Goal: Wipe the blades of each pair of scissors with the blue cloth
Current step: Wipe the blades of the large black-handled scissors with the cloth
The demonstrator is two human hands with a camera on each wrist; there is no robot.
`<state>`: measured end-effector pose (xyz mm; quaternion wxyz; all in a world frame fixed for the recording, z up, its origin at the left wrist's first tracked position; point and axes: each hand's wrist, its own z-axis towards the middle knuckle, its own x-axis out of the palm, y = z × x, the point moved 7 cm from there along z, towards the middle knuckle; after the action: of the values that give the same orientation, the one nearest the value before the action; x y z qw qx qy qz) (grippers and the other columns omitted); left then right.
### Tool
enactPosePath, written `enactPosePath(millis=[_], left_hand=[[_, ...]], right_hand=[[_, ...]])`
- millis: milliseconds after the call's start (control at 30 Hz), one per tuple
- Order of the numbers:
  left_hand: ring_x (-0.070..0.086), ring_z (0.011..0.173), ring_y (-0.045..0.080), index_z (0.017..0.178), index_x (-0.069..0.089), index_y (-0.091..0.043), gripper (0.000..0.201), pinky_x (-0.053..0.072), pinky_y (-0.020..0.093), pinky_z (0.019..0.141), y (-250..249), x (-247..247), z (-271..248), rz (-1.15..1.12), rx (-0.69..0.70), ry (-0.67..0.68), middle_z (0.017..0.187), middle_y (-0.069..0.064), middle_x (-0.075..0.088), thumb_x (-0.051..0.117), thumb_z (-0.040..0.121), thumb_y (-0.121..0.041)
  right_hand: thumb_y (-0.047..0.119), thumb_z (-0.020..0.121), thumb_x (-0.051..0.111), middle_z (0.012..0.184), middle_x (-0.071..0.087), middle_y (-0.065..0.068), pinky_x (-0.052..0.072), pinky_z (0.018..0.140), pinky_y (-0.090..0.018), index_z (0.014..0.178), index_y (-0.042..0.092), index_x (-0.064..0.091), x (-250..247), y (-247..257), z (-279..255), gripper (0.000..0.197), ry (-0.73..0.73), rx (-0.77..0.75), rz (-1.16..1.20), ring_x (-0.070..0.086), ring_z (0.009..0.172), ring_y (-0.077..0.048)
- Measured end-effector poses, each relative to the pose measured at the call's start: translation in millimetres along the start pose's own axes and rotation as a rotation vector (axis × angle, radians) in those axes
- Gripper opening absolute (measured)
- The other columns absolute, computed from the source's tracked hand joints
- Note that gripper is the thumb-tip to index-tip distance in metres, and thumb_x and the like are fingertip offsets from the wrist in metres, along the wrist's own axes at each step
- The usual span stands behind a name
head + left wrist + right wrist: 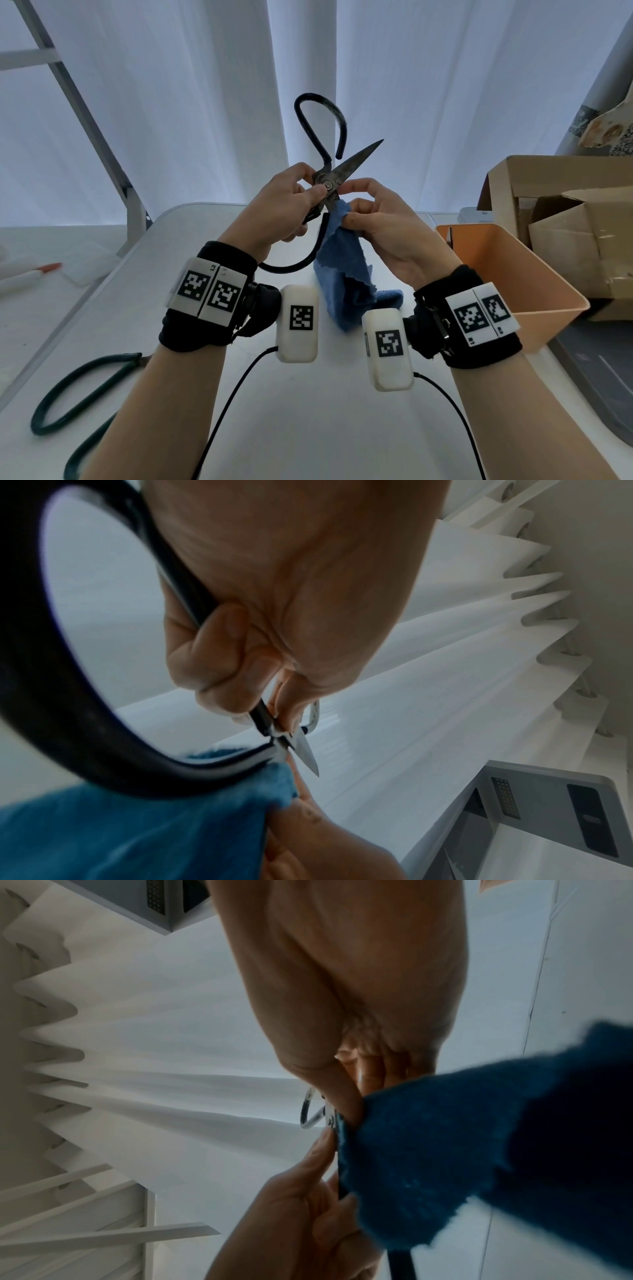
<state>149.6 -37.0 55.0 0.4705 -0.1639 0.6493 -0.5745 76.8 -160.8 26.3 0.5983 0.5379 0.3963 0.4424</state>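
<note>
My left hand (pixel 301 192) grips the black-handled scissors (pixel 356 156) near the pivot, held up over the table. The scissors stand open: one dark blade points up and right, bare. The other blade runs down into the blue cloth (pixel 346 274). My right hand (pixel 356 212) pinches the cloth around that lower blade just below the pivot, and the rest of the cloth hangs to the table. The left wrist view shows the handle loop (pixel 68 723) and the bare blade tip (pixel 308 756). A second, green-handled pair of scissors (pixel 85 387) lies on the table at lower left.
An orange bin (pixel 534 284) stands at the right on the white table (pixel 308 428), with cardboard boxes (pixel 565 222) behind it. A marker pen (pixel 30 274) lies on the far left. White curtains and a metal frame leg (pixel 102 144) stand behind.
</note>
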Motion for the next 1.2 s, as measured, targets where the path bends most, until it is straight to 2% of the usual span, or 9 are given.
enactPosePath(millis=[200, 367, 467, 667, 800, 933, 1033, 1100, 1200], left_hand=[[0.039, 0.040, 0.004, 0.114, 0.056, -0.014, 0.017, 0.030, 0.018, 0.040, 0.1, -0.7, 0.3, -0.005, -0.007, -0.005, 0.084, 0.008, 0.049, 0.050, 0.104, -0.028], [0.038, 0.040, 0.005, 0.114, 0.054, -0.014, 0.016, 0.029, 0.018, 0.039, 0.5, -1.2, 0.0, -0.001, -0.007, 0.000, 0.082, 0.008, 0.046, 0.050, 0.105, -0.026], [0.037, 0.040, 0.005, 0.115, 0.055, -0.012, 0.018, 0.029, 0.018, 0.041, -0.3, -1.6, -0.8, -0.013, -0.010, 0.013, 0.081, 0.006, 0.048, 0.049, 0.105, -0.026], [0.036, 0.036, 0.004, 0.110, 0.055, -0.014, 0.013, 0.028, 0.016, 0.039, -1.9, -13.3, -1.3, -0.061, -0.007, -0.029, 0.085, 0.008, 0.045, 0.049, 0.105, -0.025], [0.035, 0.037, 0.004, 0.106, 0.054, -0.016, 0.010, 0.027, 0.017, 0.039, -2.5, -16.2, -1.3, -0.080, 0.000, -0.044, 0.084, 0.008, 0.044, 0.048, 0.105, -0.024], [0.038, 0.037, 0.004, 0.108, 0.054, -0.013, 0.012, 0.030, 0.018, 0.040, -0.8, -24.6, -0.6, -0.087, 0.005, -0.147, 0.083, 0.006, 0.047, 0.048, 0.105, -0.023], [0.038, 0.038, 0.005, 0.106, 0.054, -0.014, 0.011, 0.031, 0.018, 0.039, 0.7, -32.2, -0.5, -0.113, 0.005, -0.239, 0.085, 0.007, 0.048, 0.048, 0.105, -0.023], [0.039, 0.042, 0.006, 0.109, 0.054, -0.014, 0.013, 0.032, 0.018, 0.040, 0.9, -35.0, -0.3, -0.115, 0.006, -0.276, 0.086, 0.006, 0.047, 0.047, 0.105, -0.024], [0.041, 0.046, 0.009, 0.111, 0.054, -0.014, 0.015, 0.033, 0.018, 0.041, 1.1, -36.7, -0.3, -0.116, 0.003, -0.289, 0.086, 0.004, 0.047, 0.047, 0.105, -0.025]], right_hand=[[-0.003, 0.092, 0.063, 0.069, 0.052, -0.003, 0.049, 0.077, -0.030, 0.108, 0.013, 0.057, -1.5, -1.2, 0.0, 0.023, -0.017, 0.006, -0.017, 0.056, 0.074, -0.019], [-0.011, 0.091, 0.056, 0.080, 0.060, -0.011, 0.051, 0.082, -0.033, 0.111, 0.012, 0.056, 2.9, 1.3, -0.8, 0.030, 0.016, -0.010, -0.033, 0.061, 0.080, -0.021], [0.001, 0.095, 0.060, 0.086, 0.058, -0.018, 0.048, 0.083, -0.035, 0.105, 0.013, 0.058, 3.2, 3.4, -1.8, 0.016, 0.016, 0.004, -0.074, 0.059, 0.084, -0.024], [0.000, 0.095, 0.059, 0.085, 0.060, -0.005, 0.048, 0.060, -0.020, 0.099, 0.013, 0.054, -33.5, 4.4, -1.7, 0.014, -0.273, 0.010, 0.080, 0.058, 0.065, -0.009], [-0.005, 0.094, 0.058, 0.085, 0.055, -0.005, 0.048, 0.053, -0.016, 0.097, 0.012, 0.053, -38.7, 1.3, -2.4, 0.018, -0.386, -0.017, 0.163, 0.056, 0.058, -0.007], [0.000, 0.094, 0.052, 0.087, 0.058, -0.004, 0.049, 0.056, -0.021, 0.104, 0.015, 0.059, -36.9, -0.3, -2.4, 0.020, -0.444, -0.023, 0.154, 0.057, 0.067, -0.010], [0.004, 0.094, 0.048, 0.081, 0.061, 0.002, 0.047, 0.058, -0.019, 0.089, 0.017, 0.065, -35.2, 0.2, -1.1, 0.022, -0.402, 0.005, 0.101, 0.055, 0.069, -0.008], [0.006, 0.093, 0.052, 0.079, 0.060, 0.002, 0.046, 0.059, -0.020, 0.082, 0.016, 0.063, -36.3, -1.5, 0.2, 0.018, -0.409, 0.019, 0.088, 0.053, 0.070, -0.009], [0.006, 0.089, 0.062, 0.082, 0.058, 0.000, 0.047, 0.061, -0.022, 0.090, 0.012, 0.061, -39.4, -6.1, 2.0, 0.006, -0.441, 0.018, 0.074, 0.055, 0.072, -0.012]])
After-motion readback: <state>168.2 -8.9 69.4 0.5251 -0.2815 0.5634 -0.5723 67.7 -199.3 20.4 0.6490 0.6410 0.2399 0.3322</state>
